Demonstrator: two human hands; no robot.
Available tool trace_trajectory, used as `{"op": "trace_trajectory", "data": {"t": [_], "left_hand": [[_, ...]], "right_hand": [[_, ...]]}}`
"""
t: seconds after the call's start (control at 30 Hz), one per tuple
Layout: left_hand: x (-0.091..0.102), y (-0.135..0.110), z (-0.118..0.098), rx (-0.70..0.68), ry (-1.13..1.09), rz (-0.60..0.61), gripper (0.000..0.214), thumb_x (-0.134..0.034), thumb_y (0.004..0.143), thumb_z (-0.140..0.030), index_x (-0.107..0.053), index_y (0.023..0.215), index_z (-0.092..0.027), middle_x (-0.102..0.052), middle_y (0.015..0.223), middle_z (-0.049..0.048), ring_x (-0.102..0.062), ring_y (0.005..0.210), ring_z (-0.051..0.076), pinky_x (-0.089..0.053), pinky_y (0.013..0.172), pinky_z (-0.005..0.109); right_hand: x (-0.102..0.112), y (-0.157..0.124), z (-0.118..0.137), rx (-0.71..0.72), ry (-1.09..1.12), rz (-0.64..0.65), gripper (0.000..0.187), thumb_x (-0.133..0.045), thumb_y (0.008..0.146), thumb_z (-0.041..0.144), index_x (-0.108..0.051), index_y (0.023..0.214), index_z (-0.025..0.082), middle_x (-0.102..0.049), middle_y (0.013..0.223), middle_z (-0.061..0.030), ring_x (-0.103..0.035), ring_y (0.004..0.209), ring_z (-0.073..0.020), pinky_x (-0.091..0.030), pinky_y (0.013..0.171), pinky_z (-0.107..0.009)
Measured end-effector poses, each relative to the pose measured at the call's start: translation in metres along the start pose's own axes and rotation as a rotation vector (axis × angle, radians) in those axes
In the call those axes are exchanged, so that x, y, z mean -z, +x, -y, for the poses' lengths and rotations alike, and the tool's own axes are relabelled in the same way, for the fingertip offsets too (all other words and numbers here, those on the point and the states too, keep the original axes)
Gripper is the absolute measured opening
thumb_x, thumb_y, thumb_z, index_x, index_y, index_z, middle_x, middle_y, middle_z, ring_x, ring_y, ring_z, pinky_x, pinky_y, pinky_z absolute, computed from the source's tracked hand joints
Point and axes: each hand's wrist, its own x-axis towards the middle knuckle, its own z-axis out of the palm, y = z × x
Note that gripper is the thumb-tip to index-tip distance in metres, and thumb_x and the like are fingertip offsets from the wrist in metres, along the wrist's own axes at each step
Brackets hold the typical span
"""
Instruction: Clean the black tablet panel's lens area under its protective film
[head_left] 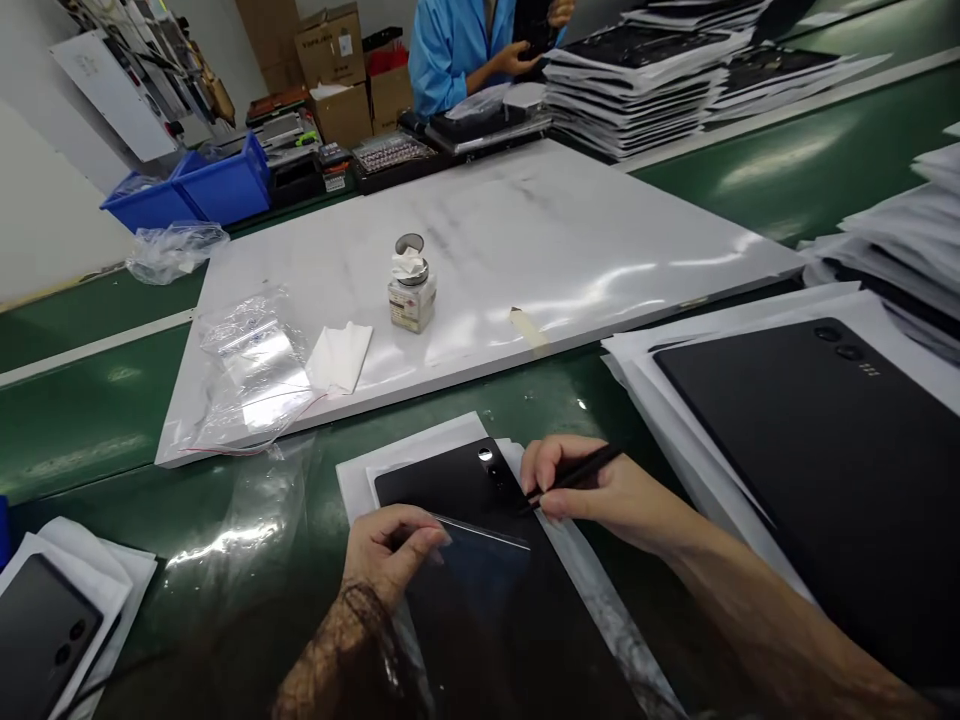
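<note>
My left hand (394, 550) pinches the edge of a clear plastic film (487, 565), which hangs over a black tablet (435, 480). In my right hand (592, 485) are slim black tweezers (589, 467), their tip pointing down toward the tablet's right edge near its camera lenses. The tablet lies back side up on white sheets (356, 485), just below both hands. Hair strands and my left forearm cover part of its lower left side.
To the right, another dark tablet (795, 430) lies on white sheets; one more (45, 620) is at lower left. Ahead, a white board (525, 240) carries a small jar (411, 305), a white wipe (339, 358) and plastic bags (259, 360). A person in blue (457, 55) works behind.
</note>
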Motion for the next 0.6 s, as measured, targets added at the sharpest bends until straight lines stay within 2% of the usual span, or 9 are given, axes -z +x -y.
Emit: {"op": "trace_trajectory", "data": {"t": [0.07, 0.2, 0.43, 0.6], "left_hand": [[0.000, 0.000, -0.001, -0.012, 0.012, 0.010, 0.006, -0.072, 0.064, -0.027, -0.073, 0.062, -0.021, -0.075, 0.056, -0.0002, -0.067, 0.043, 0.017, -0.055, 0.043, 0.023], [0.000, -0.001, -0.001, -0.037, 0.059, 0.006, 0.005, -0.072, 0.064, -0.025, -0.074, 0.061, -0.021, -0.075, 0.056, 0.0003, -0.067, 0.044, 0.017, -0.056, 0.044, 0.021], [0.004, -0.006, 0.007, -0.068, 0.123, 0.001, 0.004, -0.071, 0.067, -0.024, -0.074, 0.065, -0.023, -0.074, 0.058, 0.0000, -0.066, 0.044, 0.017, -0.055, 0.044, 0.022], [0.006, -0.007, 0.008, -0.082, 0.145, 0.015, 0.003, -0.070, 0.067, -0.022, -0.073, 0.066, -0.023, -0.074, 0.059, 0.0000, -0.066, 0.048, 0.018, -0.056, 0.047, 0.025]], "right_hand": [[0.000, 0.000, -0.011, -0.084, 0.090, 0.021, 0.046, -0.110, 0.074, 0.052, -0.075, 0.075, 0.022, -0.076, 0.080, -0.0035, -0.063, 0.053, -0.0145, -0.058, 0.052, -0.031], [-0.007, -0.003, -0.019, -0.143, 0.194, 0.047, 0.046, -0.112, 0.071, 0.046, -0.074, 0.074, 0.020, -0.077, 0.079, -0.0027, -0.064, 0.051, -0.0133, -0.059, 0.050, -0.029], [-0.021, -0.012, 0.004, -0.217, 0.270, -0.024, 0.038, -0.113, 0.069, 0.034, -0.078, 0.073, 0.020, -0.080, 0.079, -0.0019, -0.066, 0.056, -0.0111, -0.058, 0.054, -0.024], [-0.023, -0.014, 0.007, -0.237, 0.265, -0.017, 0.036, -0.111, 0.070, 0.032, -0.077, 0.072, 0.020, -0.079, 0.076, -0.0014, -0.066, 0.056, -0.0109, -0.056, 0.053, -0.023]]}}
